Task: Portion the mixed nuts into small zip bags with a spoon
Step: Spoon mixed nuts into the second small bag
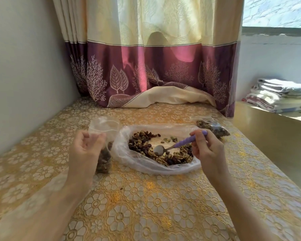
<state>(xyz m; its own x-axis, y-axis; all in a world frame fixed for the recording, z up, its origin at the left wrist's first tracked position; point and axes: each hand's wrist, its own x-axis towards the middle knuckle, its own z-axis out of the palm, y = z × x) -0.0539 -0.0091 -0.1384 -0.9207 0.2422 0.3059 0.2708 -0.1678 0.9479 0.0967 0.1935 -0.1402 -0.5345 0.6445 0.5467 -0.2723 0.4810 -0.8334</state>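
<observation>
Right of centre, the fingers (198,136) of our right hand (208,150) pinch the purple handle of a spoon (174,146); its empty bowl rests among the nuts (146,145) in the large open bag (127,159) at mid-frame. Left of centre, our left hand (85,150) pinches the mouth of a part-filled zip bag (103,136), held upright just beside the large bag. A filled bag (214,128) lies on the surface (146,206) at right.
</observation>
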